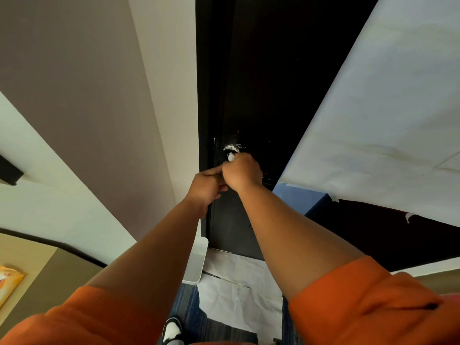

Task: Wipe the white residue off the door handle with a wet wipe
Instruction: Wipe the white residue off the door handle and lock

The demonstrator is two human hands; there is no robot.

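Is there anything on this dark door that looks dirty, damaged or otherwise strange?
Yes. White smeared residue sits on the door handle against the dark door, just above the right hand, which grips a small white wet wipe. The left hand touches the right one. Nothing looks broken.

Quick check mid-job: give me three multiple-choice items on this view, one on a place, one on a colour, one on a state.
1. Where is the right hand?
A. at the door handle
B. on the floor
C. on the left wall

2. What colour are the sleeves?
A. green
B. orange
C. grey

3. What is the handle's state?
A. wiped clean
B. hidden by tape
C. still streaked white

Answers:
1 A, the fist with the wet wipe sits just below it.
2 B, both cuffs are orange.
3 C, white residue shows on top.
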